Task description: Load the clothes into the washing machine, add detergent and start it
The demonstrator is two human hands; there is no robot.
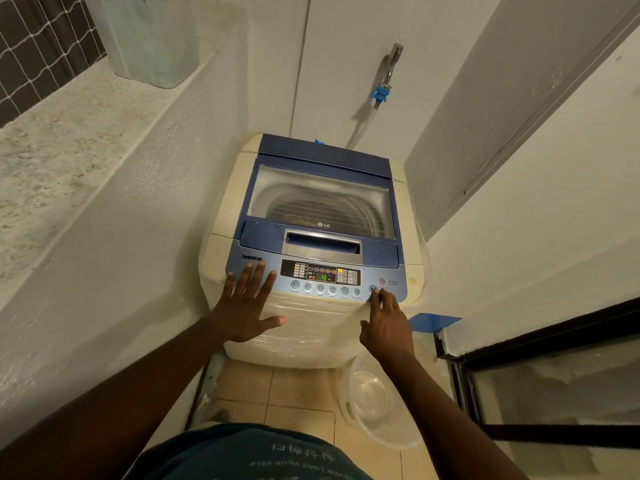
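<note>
Shirt (242,455): dark blue with pale print, at the bottom edge, closest to the camera.
Floor (298,393): beige tiles; a clear plastic basin (374,403) sits on it just beside the machine's front right corner.
Left hand (247,306): spread flat, fingers splayed, holding nothing; palm against the machine's front, fingertips on the left end of the control panel (322,278).
Right hand (388,323): loosely curled, grasping nothing; fingertips at the round buttons on the panel's right end.
Washing machine (311,323): cream top-loader in the corner, blue lid (322,188) closed, drum visible through its window; clothes inside are too dim to make out.
Display: a green digit glows.
Wall tap (389,69): behind the machine, blue hose connector attached.
</note>
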